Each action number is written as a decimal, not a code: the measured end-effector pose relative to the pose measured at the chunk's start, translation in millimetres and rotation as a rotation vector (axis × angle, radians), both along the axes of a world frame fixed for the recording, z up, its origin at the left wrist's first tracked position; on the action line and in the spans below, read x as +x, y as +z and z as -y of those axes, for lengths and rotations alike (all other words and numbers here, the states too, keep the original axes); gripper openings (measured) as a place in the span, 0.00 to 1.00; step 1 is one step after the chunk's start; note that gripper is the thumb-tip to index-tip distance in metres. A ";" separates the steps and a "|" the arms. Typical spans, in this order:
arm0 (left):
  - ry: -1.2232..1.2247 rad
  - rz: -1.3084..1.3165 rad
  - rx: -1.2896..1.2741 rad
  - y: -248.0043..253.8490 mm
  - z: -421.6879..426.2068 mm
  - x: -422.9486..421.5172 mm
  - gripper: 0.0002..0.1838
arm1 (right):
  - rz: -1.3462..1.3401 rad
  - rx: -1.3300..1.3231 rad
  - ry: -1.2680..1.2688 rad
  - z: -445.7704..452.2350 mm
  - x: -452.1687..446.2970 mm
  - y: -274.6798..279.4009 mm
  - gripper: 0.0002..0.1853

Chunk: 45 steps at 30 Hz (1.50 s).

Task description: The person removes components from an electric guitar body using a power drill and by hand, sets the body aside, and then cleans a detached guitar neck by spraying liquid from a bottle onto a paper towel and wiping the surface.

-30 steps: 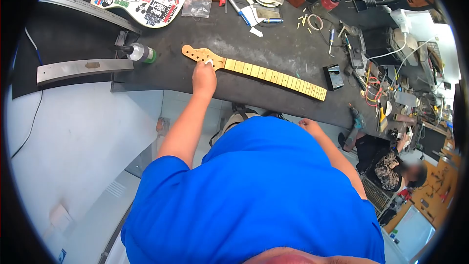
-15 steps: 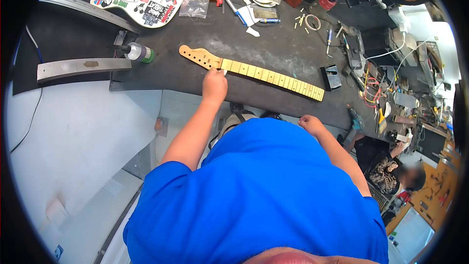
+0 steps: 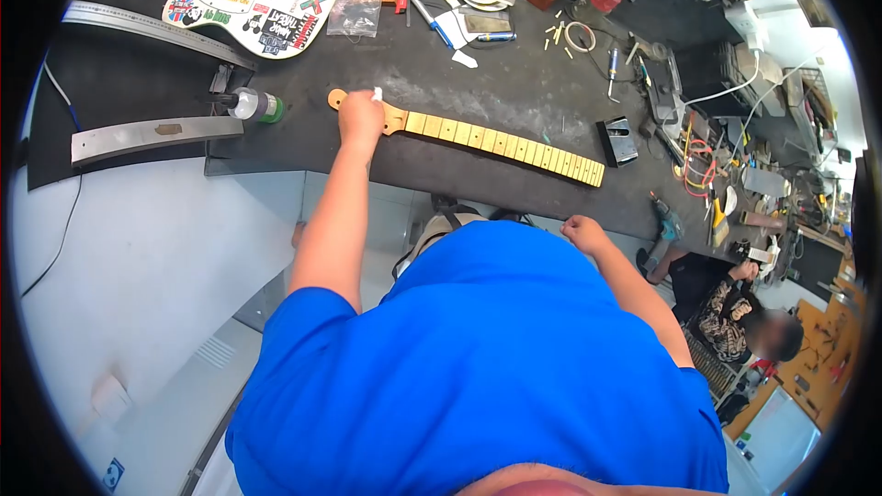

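A maple guitar neck (image 3: 501,143) lies fretboard up on the dark workbench, its headstock toward the left. Over that headstock (image 3: 337,99) is my left hand (image 3: 361,118), closed, with a small white wad (image 3: 378,94) poking out beside the fingers; it looks like cloth or tissue. The hand covers most of the tuner holes. My right hand (image 3: 584,233) hangs by the bench's front edge near my shirt, fingers curled, and nothing shows in it.
A sticker-covered guitar body (image 3: 257,0) lies at the back left. Near the headstock are a bottle (image 3: 257,105) and a curved metal bar (image 3: 156,139). Right of the neck stands a black box (image 3: 618,142); a drill (image 3: 663,225) lies beyond. A co-worker (image 3: 735,312) sits at the right.
My left hand has moved left from the nut end of the neck onto the headstock, taking the white wad along. My right hand has stayed in place.
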<state>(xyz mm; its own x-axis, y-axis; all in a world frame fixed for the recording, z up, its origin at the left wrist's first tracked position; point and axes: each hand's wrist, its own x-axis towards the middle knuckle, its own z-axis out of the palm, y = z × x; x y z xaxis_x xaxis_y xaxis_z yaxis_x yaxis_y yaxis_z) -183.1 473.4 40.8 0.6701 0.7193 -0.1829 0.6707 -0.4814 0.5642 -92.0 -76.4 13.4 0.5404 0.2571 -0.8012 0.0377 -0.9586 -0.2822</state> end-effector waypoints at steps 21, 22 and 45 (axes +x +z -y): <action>-0.224 0.018 0.100 -23.1 -28.1 -12.7 0.12 | 0.028 0.034 0.014 18.2 -10.8 -27.9 0.18; -0.177 0.044 0.095 -25.7 -34.5 -11.5 0.11 | 0.019 0.032 0.013 13.3 -10.4 -22.8 0.18; -0.784 -0.205 0.393 -11.5 -0.1 8.8 0.10 | -0.025 0.003 -0.014 0.3 -8.4 -13.9 0.21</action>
